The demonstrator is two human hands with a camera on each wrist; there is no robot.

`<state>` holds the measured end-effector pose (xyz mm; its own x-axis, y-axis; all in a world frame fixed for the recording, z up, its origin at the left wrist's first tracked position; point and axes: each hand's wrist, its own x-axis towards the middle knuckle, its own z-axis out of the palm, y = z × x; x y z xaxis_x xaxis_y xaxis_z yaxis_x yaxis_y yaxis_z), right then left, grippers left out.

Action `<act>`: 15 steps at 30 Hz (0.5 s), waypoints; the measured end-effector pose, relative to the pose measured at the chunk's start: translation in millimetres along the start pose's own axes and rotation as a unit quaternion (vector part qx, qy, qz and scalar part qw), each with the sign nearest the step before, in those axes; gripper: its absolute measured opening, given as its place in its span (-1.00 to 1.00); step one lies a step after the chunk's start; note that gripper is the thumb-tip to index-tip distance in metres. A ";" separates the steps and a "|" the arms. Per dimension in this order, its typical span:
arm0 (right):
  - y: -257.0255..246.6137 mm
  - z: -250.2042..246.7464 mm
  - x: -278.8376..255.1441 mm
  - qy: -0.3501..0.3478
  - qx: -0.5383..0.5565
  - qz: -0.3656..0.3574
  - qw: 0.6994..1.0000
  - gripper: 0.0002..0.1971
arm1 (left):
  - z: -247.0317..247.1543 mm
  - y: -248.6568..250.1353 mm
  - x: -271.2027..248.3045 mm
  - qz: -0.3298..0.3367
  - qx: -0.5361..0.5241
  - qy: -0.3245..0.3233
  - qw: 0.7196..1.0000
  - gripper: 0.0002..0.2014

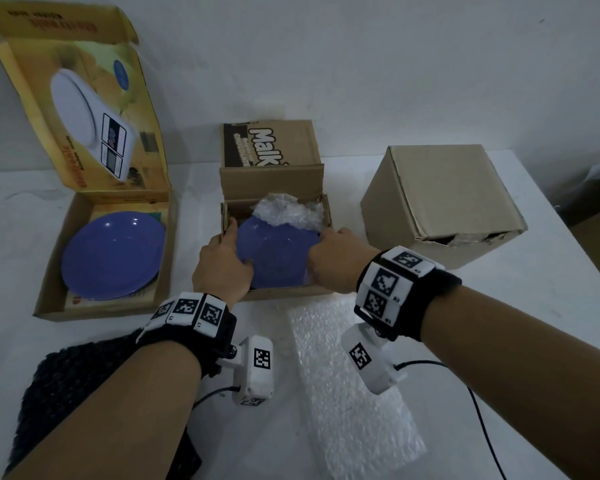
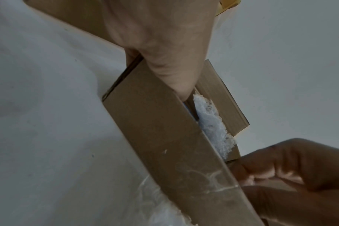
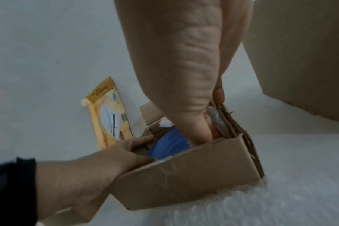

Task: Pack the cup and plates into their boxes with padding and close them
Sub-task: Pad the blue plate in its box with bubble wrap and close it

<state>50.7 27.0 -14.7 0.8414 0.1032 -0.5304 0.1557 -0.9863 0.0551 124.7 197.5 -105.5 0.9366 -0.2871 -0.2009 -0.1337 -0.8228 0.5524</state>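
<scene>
White counter, pale wall behind. Centre frame: my left hand and right hand each grip rim of blue plate, lowering it into small box over bubble wrap. Second plate already in left box. Risk: tight fit, rim jams against wall, wrap bunches, plate tilts.

We note a plain white wall behind the work area — unmarked save for a small dark speck at upper right. The surface is white — it meets the wall directly. Lighting is dim and even.
</scene>
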 end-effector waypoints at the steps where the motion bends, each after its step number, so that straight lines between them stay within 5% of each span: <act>1: -2.5 -0.7 1.1 0.017 -0.010 -0.004 1.000 -0.78 | 0.1 0.0 -0.1 0.000 0.000 0.001 1.000 -0.25; 9: -11.4 -2.7 7.6 0.039 -0.130 -0.043 0.990 -0.80 | 2.1 -1.2 -1.1 0.011 -0.010 0.010 1.000 -0.24; 15: 2.2 -9.9 2.4 -0.084 -0.063 -0.017 0.994 -0.75 | 2.7 -2.7 -0.3 0.011 -0.019 0.020 1.000 -0.28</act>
<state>58.2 26.3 -7.6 0.7372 0.1031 -0.6677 0.2550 -0.9576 0.1337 123.9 198.5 -109.1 0.9459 -0.2843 -0.1564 -0.1423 -0.7968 0.5873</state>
